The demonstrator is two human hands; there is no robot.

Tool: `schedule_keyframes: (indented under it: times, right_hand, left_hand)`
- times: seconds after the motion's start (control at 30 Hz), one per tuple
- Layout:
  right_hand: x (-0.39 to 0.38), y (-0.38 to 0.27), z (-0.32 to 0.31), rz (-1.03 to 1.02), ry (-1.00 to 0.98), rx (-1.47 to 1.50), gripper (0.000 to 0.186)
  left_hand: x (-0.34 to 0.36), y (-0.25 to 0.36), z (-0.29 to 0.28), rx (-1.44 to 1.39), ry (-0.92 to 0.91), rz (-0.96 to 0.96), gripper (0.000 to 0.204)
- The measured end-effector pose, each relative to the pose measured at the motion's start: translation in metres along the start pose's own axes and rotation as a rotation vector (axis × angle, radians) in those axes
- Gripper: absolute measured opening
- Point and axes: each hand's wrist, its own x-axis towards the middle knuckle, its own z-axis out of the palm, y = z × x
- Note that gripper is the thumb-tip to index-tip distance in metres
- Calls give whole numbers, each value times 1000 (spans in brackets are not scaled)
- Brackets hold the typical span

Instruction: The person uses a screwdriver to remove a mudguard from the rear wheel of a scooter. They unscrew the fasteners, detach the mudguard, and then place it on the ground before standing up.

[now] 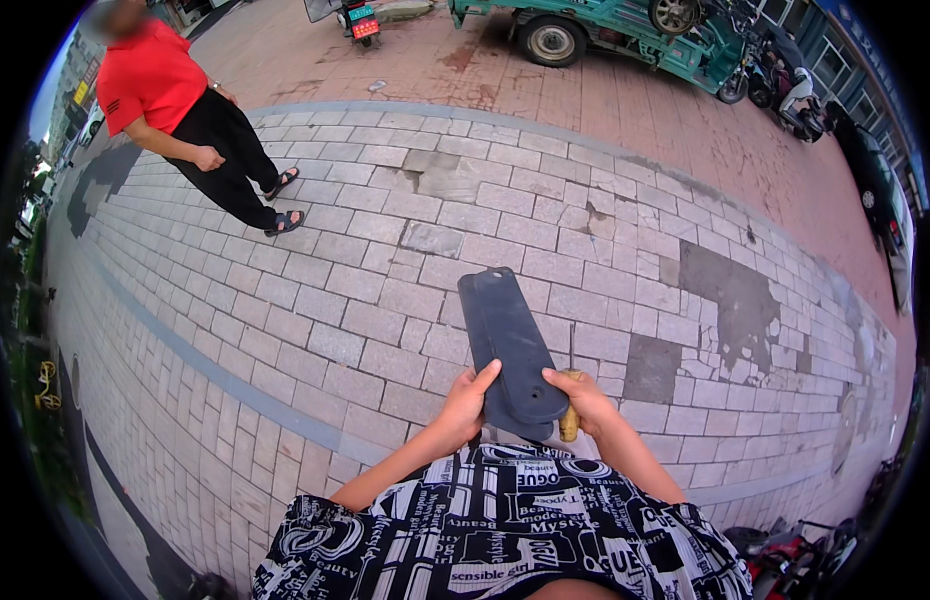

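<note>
In front of my body I hold a long dark grey plastic cover [515,335] with a rounded near end and a small hole in it. It looks like two flat pieces lying one over the other, slightly offset. My left hand [469,398] is closed on its left edge, thumb on top. On the right edge, the thumb of my right hand [585,400] presses down from above. That same hand also grips a screwdriver [569,424], its yellowish handle pointing down and its thin shaft pointing up beside the cover. The fingers beneath the cover are hidden.
A person [165,110] in a red top and black trousers stands at the far left on the paving [385,320]. A green cargo tricycle [625,40] and a scooter [357,20] are parked ahead. Motorbikes [800,100] and a dark car [880,200] stand at the right.
</note>
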Motion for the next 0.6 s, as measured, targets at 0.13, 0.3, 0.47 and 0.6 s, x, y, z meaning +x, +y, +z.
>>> schedule_keyframes:
  times: [0.13,0.3,0.47,0.6]
  right_hand:
    - [-2,-42,-30,-117,172,-126,29]
    - [6,-99,-91,-325,237,-312,26]
    - [5,-154,-122,-351,121,-271,29]
    - [19,-170,-143,-229,65,-87,33]
  left_hand:
    - [41,-4,25,134,24,-50,42]
    - [96,-1,75,226,13,-40,45]
    - [134,0,134,209,-43,-26,55]
    - [161,-1,165,107,-136,-18,50]
